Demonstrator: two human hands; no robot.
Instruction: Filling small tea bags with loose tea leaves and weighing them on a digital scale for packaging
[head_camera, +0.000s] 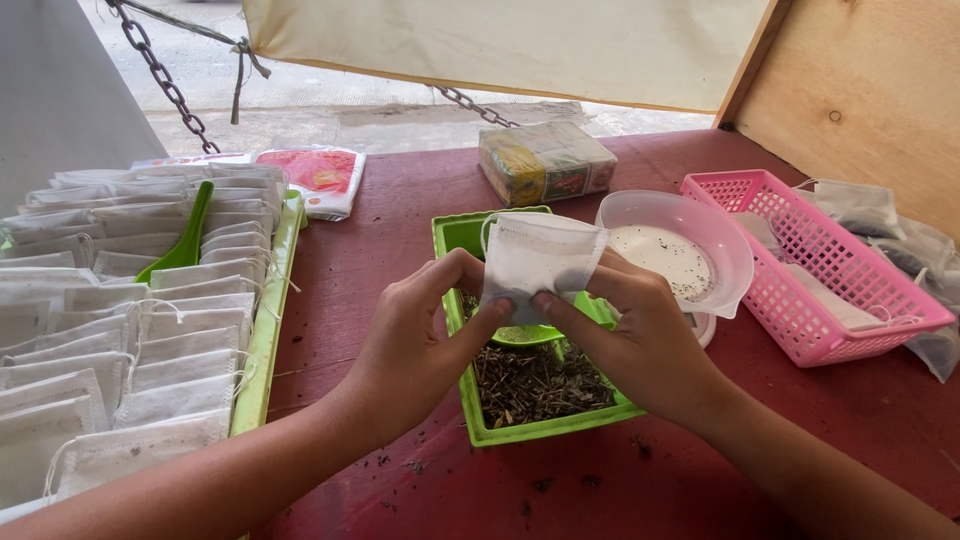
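Note:
Both of my hands hold one small white drawstring filter bag (540, 255) above a green tray (452, 236) of dark dried herbs. My left hand (420, 335) pinches the bag's lower left edge between thumb and fingers. My right hand (635, 335) grips its lower right side. A green scoop (527, 335) lies in the tray just under the bag, partly hidden by my fingers. The bag's string loops at its top left corner.
A long green tray (262, 340) at the left holds several rows of white bags and a green spoon (183, 240). A white bowl (690, 225) on a scale, a pink basket (800, 250), wrapped packets (545, 160) and a red-and-white pack (320, 175) sit on the red table (400, 200).

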